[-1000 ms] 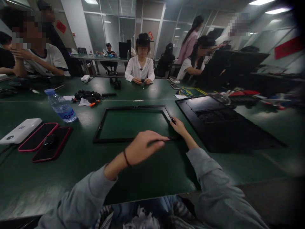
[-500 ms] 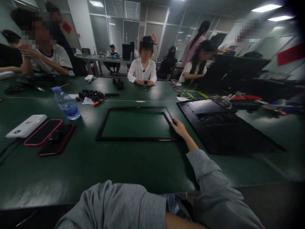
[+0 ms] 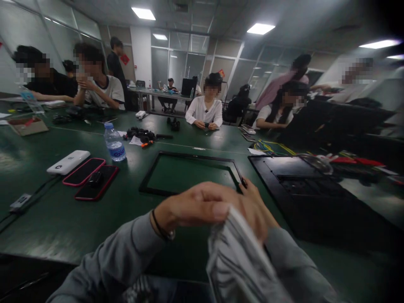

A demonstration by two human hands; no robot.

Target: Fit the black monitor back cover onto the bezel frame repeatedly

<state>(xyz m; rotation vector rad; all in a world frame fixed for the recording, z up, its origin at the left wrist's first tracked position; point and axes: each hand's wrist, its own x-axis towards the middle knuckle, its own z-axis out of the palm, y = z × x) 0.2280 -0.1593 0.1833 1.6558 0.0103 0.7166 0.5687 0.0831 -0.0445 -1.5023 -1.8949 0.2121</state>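
Note:
A thin black rectangular frame [image 3: 195, 157] lies on the green table, its lower edge partly hidden by my left arm and hand. My right hand [image 3: 253, 197] is closed on the frame's right side. In front of it, close to the camera, my left hand [image 3: 205, 204] grips a white-and-dark striped cloth [image 3: 233, 256] between thumb and fingers. The cloth hangs down toward the table's front edge and is smeared by motion. To the right of the frame lies a large black panel [image 3: 303, 189].
On the left are a water bottle [image 3: 115, 145], a white power bank [image 3: 68, 162] with a cable, and two red-edged phones [image 3: 84, 171]. Tangled black gear [image 3: 140, 134] sits behind the frame. Several people sit across the table; one [image 3: 205, 109] faces me.
My left hand has come up into view from the lower edge, holding the striped cloth. My right hand stays on the frame. The view has turned to the left and up.

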